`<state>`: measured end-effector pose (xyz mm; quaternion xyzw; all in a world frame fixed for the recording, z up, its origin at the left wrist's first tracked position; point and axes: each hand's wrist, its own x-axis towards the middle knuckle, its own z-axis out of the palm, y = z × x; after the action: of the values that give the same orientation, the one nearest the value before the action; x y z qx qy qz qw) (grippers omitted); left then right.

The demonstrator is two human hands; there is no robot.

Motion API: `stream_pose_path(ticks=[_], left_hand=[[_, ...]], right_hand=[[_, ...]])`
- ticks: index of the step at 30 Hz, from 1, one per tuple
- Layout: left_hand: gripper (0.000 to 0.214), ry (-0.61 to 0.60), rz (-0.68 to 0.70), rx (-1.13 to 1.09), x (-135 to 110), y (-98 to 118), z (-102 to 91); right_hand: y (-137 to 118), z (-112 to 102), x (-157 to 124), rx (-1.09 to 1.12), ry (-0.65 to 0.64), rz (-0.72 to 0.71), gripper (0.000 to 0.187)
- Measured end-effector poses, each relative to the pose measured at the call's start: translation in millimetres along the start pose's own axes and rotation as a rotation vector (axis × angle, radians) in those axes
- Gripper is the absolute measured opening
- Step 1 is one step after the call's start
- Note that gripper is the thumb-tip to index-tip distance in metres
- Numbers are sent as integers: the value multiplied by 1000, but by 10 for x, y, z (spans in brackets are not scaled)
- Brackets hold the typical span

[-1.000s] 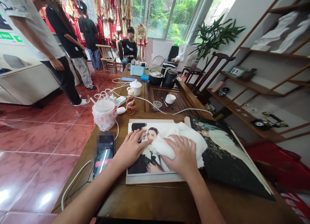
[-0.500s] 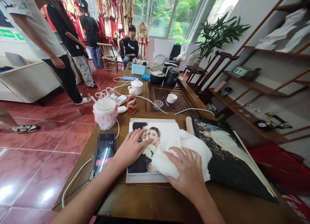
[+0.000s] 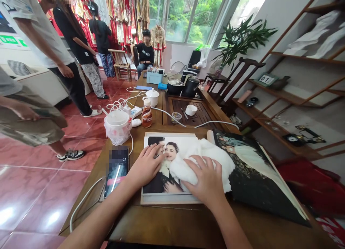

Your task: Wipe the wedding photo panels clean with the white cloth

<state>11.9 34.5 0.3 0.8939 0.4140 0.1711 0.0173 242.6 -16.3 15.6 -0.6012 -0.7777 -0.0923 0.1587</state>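
A photo album [image 3: 151, 182] lies open on the wooden table, showing a printed picture of two people. My left hand [image 3: 147, 164] rests flat on the left side of this page, fingers spread. My right hand [image 3: 206, 177] presses a bunched white cloth [image 3: 192, 150] against the right part of the page, its fingers curved over the fabric. The cloth hides much of that side. To the right, a larger dark photo panel [image 3: 250, 184] with a pale gown in it reaches under the cloth's edge.
Left of the album are a phone [image 3: 116, 173], a bagged white tub [image 3: 118, 125] and white cables. Beyond it stand a brown-capped bottle [image 3: 147, 114], a lidded white pot [image 3: 152, 97] and a tea tray [image 3: 207, 116] with a white cup [image 3: 191, 110]. Several people are across the room.
My right hand has slid the cloth slightly away from me, uncovering more of the page's lower part. My left hand stays put. A person in khaki shorts has stepped in from the left.
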Motion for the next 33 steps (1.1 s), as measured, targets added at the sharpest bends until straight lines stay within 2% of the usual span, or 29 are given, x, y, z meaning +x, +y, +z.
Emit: stream_pose_path(ticks=[3, 6, 12, 17, 24, 27, 33], left_hand=[[40, 1, -3, 5, 22, 4, -6], [39, 6, -5, 12, 43, 3, 12], [36, 32, -14, 12, 24, 9, 34], [35, 40, -31, 16, -6, 7, 32], [37, 63, -19, 5, 54, -12, 53], [38, 56, -23, 3, 63, -17, 70], [38, 51, -15, 4, -2, -40, 57]], right_hand=[[-24, -59, -215, 18, -9, -6, 43], [9, -65, -290, 30, -8, -25, 44], [97, 23, 25, 26, 19, -28, 41], [27, 29, 196, -18, 44, 18, 40], [-96, -26, -197, 21, -6, -62, 46], [-86, -38, -254, 55, -44, -85, 49], [-58, 25, 88, 40, -50, -45, 45]])
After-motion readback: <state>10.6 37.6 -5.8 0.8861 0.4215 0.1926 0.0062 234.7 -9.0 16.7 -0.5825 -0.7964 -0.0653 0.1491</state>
